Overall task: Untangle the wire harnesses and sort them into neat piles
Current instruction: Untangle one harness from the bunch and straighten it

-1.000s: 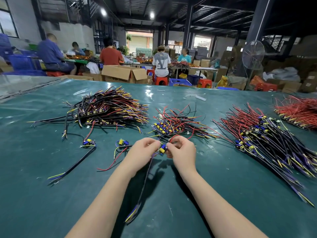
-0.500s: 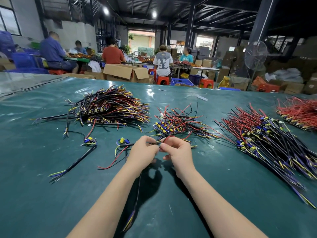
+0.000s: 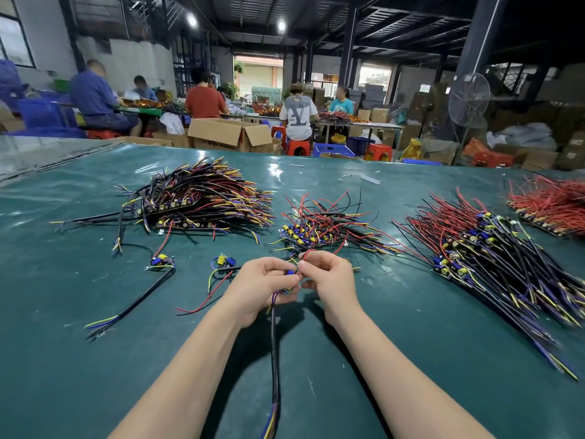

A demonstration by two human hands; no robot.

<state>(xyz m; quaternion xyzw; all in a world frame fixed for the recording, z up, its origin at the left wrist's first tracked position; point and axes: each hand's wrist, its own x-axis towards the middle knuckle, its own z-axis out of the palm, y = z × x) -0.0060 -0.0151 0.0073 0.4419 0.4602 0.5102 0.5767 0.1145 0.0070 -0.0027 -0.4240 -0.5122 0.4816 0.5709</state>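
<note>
My left hand [image 3: 264, 285] grips one wire harness [image 3: 274, 343] by its small blue board, and its black sheathed cable hangs toward me. My right hand [image 3: 329, 278] pinches the harness's red wire just beside the left fingers. Behind my hands lies a small tangled pile [image 3: 326, 228] of red, black and yellow harnesses. A larger dark pile [image 3: 202, 201] sits at the left. A long neat pile [image 3: 493, 261] stretches along the right. A red-wired pile [image 3: 554, 201] lies at the far right.
Two loose harnesses lie on the green table [image 3: 79, 359]: one with a long black cable [image 3: 139, 296] at the left, one with a red wire [image 3: 221, 270] near my left hand. People sit at benches beyond the table's far edge, with an open cardboard box [image 3: 228, 134].
Both hands have drawn slightly toward me with the harness, and its cable now hangs straighter. My right fingers have shifted onto the red wire.
</note>
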